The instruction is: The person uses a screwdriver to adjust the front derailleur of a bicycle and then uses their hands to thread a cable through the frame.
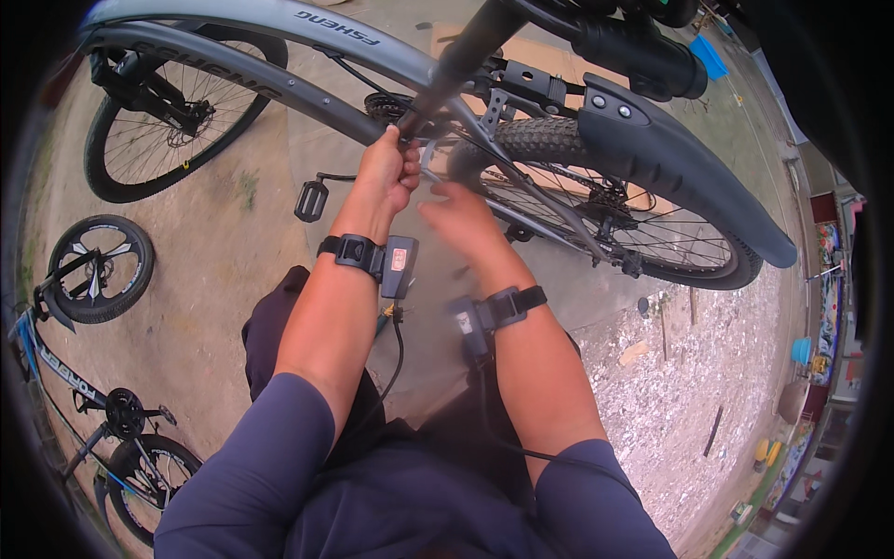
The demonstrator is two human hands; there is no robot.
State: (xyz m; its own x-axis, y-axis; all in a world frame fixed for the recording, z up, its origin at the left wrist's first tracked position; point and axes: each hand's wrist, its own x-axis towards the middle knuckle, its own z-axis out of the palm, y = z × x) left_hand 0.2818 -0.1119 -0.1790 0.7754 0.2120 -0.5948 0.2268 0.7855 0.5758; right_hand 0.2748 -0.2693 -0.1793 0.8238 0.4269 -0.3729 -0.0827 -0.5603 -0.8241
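Observation:
A grey bicycle [326, 112] fills the upper part of the head view, its front wheel [130, 194] at the left and its rear wheel [535, 138] under a black mudguard [670, 163] at the right. My left hand [393, 170] is closed at the lower end of the seat tube, near the chainring [386, 104]; its curled fingers hide whatever they grip. Just right of it, below the rear wheel's front edge, my right hand [459, 219] is smeared by motion, so its fingers are unclear. A black pedal [310, 200] sticks out left of my left wrist.
A second, dark bicycle [73, 374] stands at the far left. Strapped to my wrists are a grey box [400, 265] and a dark one [475, 326], both with cables. Pale litter [670, 373] covers the ground at right, with a dark stick [713, 431] on it.

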